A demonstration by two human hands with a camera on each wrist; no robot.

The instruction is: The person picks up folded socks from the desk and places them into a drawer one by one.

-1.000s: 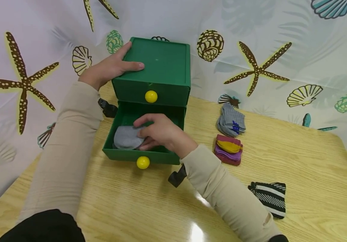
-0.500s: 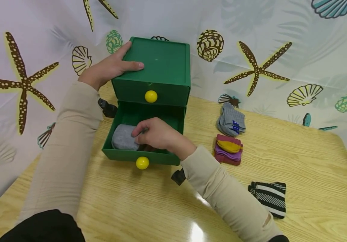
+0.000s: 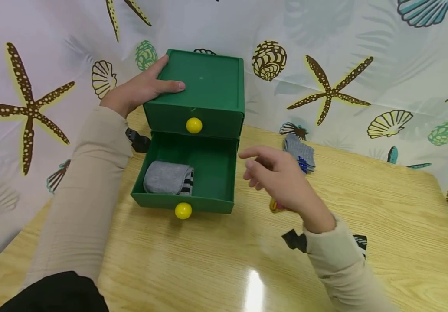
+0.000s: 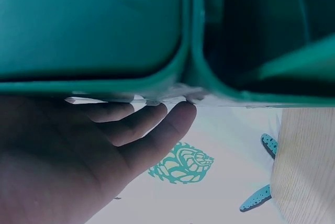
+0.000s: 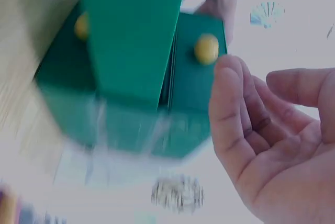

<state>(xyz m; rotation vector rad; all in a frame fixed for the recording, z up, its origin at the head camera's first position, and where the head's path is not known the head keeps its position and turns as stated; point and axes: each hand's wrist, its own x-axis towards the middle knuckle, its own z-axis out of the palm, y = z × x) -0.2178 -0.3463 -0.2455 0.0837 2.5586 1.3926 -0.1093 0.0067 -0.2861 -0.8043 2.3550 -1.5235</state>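
Note:
A green two-drawer box [image 3: 204,80] stands at the back of the table, its lower drawer [image 3: 216,173] pulled out. Folded grey socks [image 3: 165,177] with a black-and-white striped end lie in the drawer's left part. My left hand [image 3: 142,89] rests on the box's top left edge, thumb on top; in the left wrist view its fingers [image 4: 157,135] lie along the side wall. My right hand [image 3: 278,175] hovers right of the drawer, fingers loosely bent and holding nothing. Beneath and behind it are grey socks with blue marks [image 3: 302,154] and a mostly hidden maroon-and-yellow pair [image 3: 276,206].
Yellow knobs [image 3: 183,211] stick out from both drawer fronts. Black-and-white striped socks [image 3: 361,243] lie at the right, partly behind the right sleeve. A patterned cloth [image 3: 216,26] hangs behind the wooden table [image 3: 192,264].
My right hand has let go of the grey socks in the drawer and moved right, out over the table. The left hand stays on the box.

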